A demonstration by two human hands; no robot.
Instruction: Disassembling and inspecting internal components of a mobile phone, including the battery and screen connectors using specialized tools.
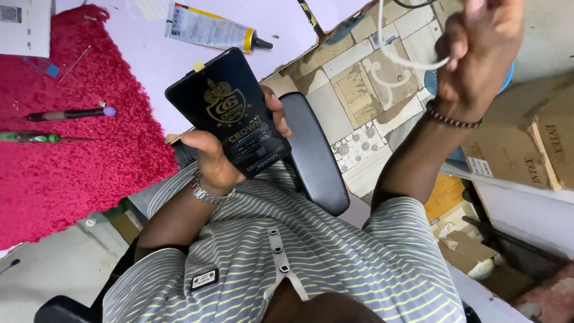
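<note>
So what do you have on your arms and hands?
Both arms come out of short grey sleeves with thin pale yellow stripes. The left hand has a silver metal wristwatch at the wrist. The right hand has a bracelet of small dark beads. No gloves.

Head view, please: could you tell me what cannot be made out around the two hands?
- White cable, head view: one end runs off the top edge, the other is hidden inside the right hand.
- Right hand's fingertips: cut off by the top edge.
- Black box: lower left corner covered by the left hand; its small print is too small to make out.
</note>
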